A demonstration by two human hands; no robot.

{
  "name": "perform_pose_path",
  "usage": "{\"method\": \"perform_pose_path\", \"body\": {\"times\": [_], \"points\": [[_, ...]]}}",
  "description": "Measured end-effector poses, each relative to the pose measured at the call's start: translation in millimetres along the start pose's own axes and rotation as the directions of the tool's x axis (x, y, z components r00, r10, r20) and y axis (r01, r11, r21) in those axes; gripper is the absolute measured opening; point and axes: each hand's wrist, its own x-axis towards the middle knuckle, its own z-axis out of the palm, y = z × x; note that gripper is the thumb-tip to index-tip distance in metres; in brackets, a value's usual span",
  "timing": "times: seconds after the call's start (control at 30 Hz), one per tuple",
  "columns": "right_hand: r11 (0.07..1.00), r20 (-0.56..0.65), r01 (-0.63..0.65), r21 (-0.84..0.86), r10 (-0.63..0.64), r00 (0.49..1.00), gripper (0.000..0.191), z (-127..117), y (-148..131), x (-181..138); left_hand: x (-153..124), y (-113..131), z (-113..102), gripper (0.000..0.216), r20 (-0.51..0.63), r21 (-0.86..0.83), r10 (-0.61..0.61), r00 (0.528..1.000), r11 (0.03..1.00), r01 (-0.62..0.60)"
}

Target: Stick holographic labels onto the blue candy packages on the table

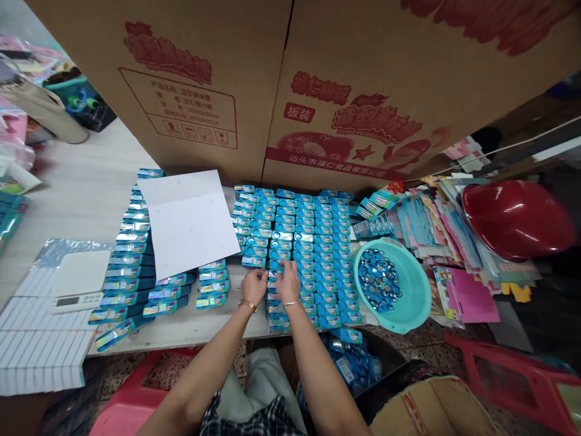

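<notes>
Several rows of small blue packaged items (313, 242) lie side by side on a low white table (82, 188). My left hand (254, 286) and my right hand (287, 282) meet at the near end of these rows, fingers curled and pinching one of the blue packs (272, 275) between them. Each wrist wears a thin bracelet. A teal basin (411, 290) with several small shiny pieces stands just right of my right hand.
White card sheets (188, 221) lie on stacked blue packs (131, 266) at left. A white scale (77, 281) and white stacked boxes (36, 339) sit far left. Big cardboard cartons (272, 72) wall the back. Printed cards (436, 224), a red bowl (517, 218) and red stools (517, 375) lie right.
</notes>
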Motion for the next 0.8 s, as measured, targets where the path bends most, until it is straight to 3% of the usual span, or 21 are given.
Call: {"method": "perform_pose_path", "body": {"times": [0.33,0.63,0.8], "points": [[0.986,0.010,0.042,0.163,-0.044,0.999,0.020,-4,20,3,3,-13,20,0.032,0.036,-0.164,-0.139,0.990,0.976,0.143],[0.984,-0.076,0.100,0.149,-0.090,0.993,0.028,5,23,-2,9,-18,26,0.027,0.056,-0.262,-0.215,0.975,0.939,0.222],[0.972,-0.137,0.145,0.187,-0.121,0.983,0.037,12,28,-2,10,-22,27,0.028,0.050,-0.416,-0.275,0.960,0.868,0.270]]}}
